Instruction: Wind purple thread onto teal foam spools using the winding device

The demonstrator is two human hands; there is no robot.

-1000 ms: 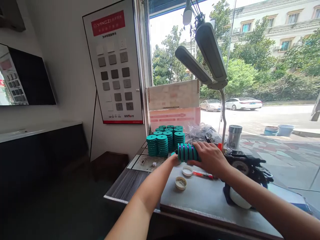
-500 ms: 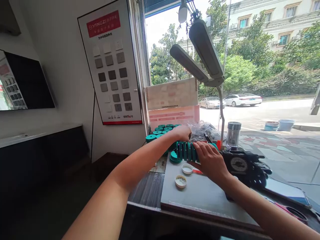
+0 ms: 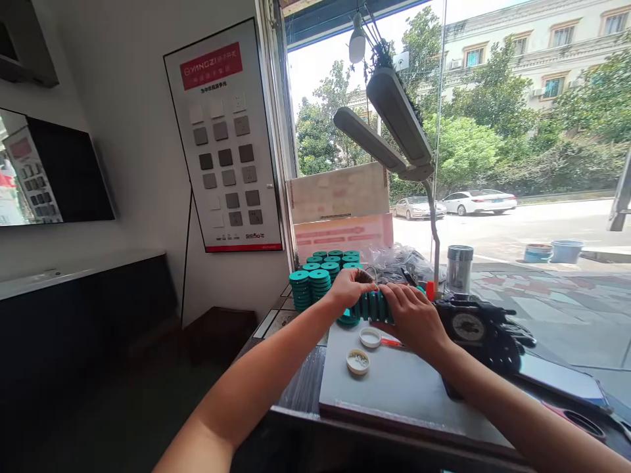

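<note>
A row of green discs point(image 3: 371, 307) lies on its side above the grey board point(image 3: 394, 387). My right hand point(image 3: 411, 315) is wrapped over the right part of this row. At the row's left end is my left hand point(image 3: 351, 289), its fingers bent and pinched near the top of the discs; what they pinch is too small to make out. Under the hands, a green disc point(image 3: 349, 319) rests on the board. Nearer to me are a round white lid point(image 3: 370, 337) and a small round dish point(image 3: 357, 362) with tiny pale pieces in it.
Stacks of green discs point(image 3: 319, 282) stand at the back left. A red tool point(image 3: 392, 343) lies by the lid. Right of the board are a black device point(image 3: 470, 326) and a clear jar point(image 3: 459, 269). A two-headed lamp point(image 3: 401, 118) rises behind.
My left hand has come back from behind the row and down to its left end. My right hand has stayed on the discs. The view has tilted slightly upward.
</note>
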